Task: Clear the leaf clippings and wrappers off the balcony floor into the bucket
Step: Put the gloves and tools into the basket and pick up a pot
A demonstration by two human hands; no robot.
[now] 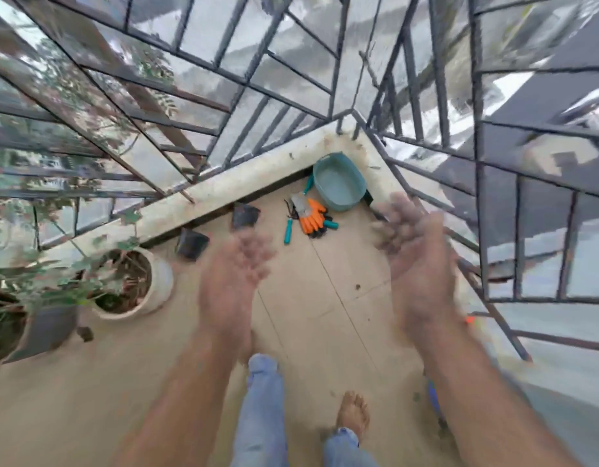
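Observation:
I stand on the balcony looking down at its tan tiled floor (325, 291). A teal tub (340, 187) sits in the far corner against the low wall, and it looks empty. My left hand (235, 274) and my right hand (416, 261) are raised in front of me, palms facing each other, fingers apart and blurred, with dirt on the fingertips and nothing in them. A small dark scrap (357, 287) lies on the tiles between my hands. Another brown scrap (85, 333) lies near the pots.
Orange gloves (312, 219), a trowel and teal-handled pruners (289, 227) lie beside the tub. Two small black pots (192, 243) stand by the wall. Potted plants (133, 281) fill the left side. Metal railing encloses the corner. My legs and a bare foot (353, 414) are below.

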